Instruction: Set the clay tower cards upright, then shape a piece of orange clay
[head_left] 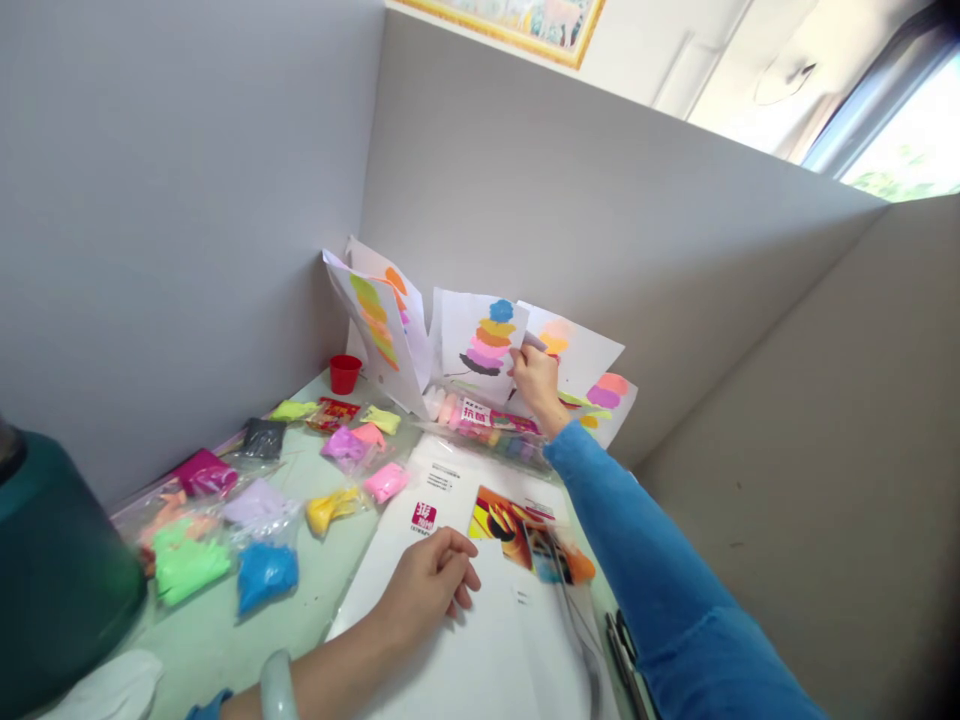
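Note:
My right hand (538,382) reaches far forward, its fingers closed on the right edge of a white paper (459,335) with a stack of coloured shapes in blue, orange, pink and black. Its fingertips are partly hidden. Another drawing (592,352) stands just behind that hand. My left hand (442,575) holds nothing, its fingers loosely curved and apart. Beneath it lies a large white pad (469,650) with a printed cover. A clear pack of coloured sticks (487,425) lies at the foot of the drawings.
Small bags of coloured clay, among them a blue one (268,578) and a green one (187,562), cover the left side. A red cup (345,374) stands near the folded drawings (379,330). A dark green container (64,565) is at left; pens (626,655) lie at right. Grey partitions surround the table.

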